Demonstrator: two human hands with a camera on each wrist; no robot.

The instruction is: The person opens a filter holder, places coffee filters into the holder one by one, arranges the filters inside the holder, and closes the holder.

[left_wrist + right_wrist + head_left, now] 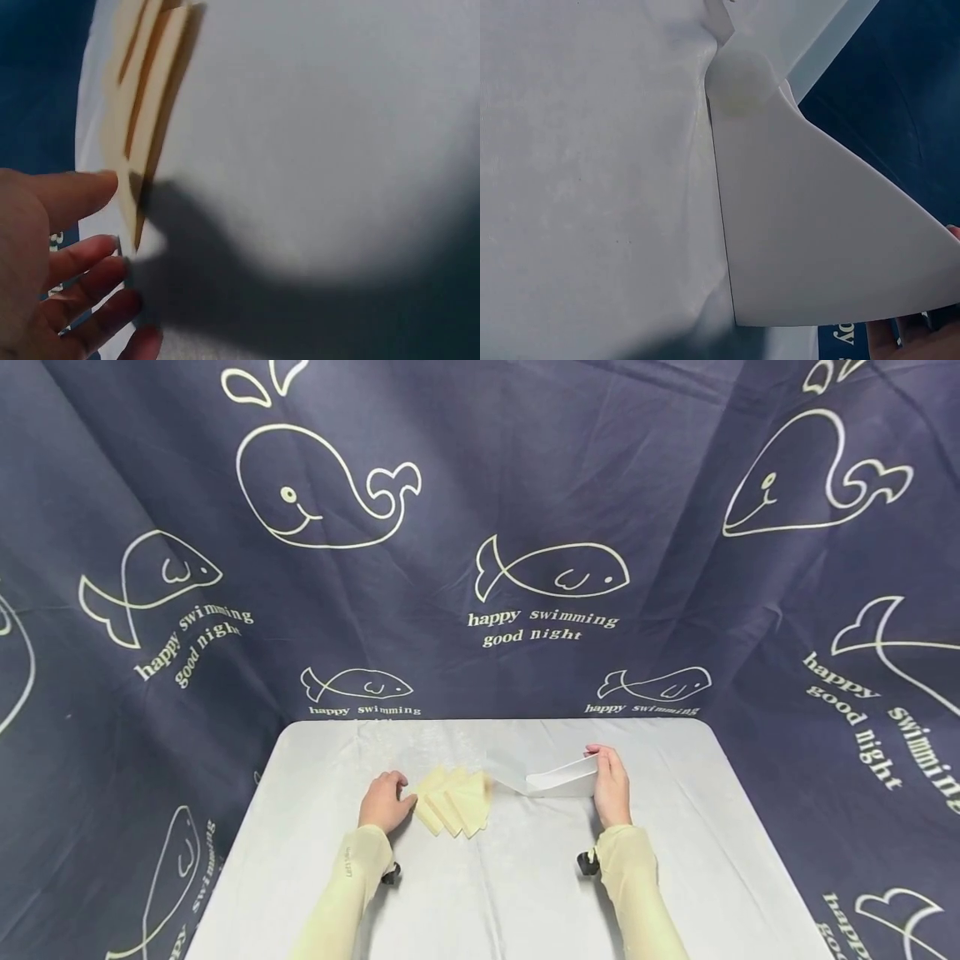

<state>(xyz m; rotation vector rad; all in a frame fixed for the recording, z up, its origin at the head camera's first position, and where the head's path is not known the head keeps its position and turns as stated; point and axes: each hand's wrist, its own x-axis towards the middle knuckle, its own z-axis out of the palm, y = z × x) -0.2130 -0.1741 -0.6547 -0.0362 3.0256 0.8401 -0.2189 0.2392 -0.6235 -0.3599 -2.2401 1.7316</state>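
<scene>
Several pale yellow flat pieces [453,802] lie fanned and overlapping left of the table's middle. My left hand [385,802] is just left of them, thumb right at their edge and fingers loosely bent. In the left wrist view, the pieces [154,112] show thick edges beyond the thumb of the left hand [34,225]. My right hand [613,789] holds the right end of a curved white sheet [564,777]. A translucent strip [507,768] runs from its left end toward the yellow pieces. The right wrist view shows the smooth white sheet [810,217] bowed upward, with the translucent strip [787,34] overlapping its far end.
A pale cloth with creases covers the table [540,893]. Dark blue curtains [450,485] with whale and fish drawings stand behind and at both sides. Each wrist bears a small black device, the right one [588,863] and the left one [391,874].
</scene>
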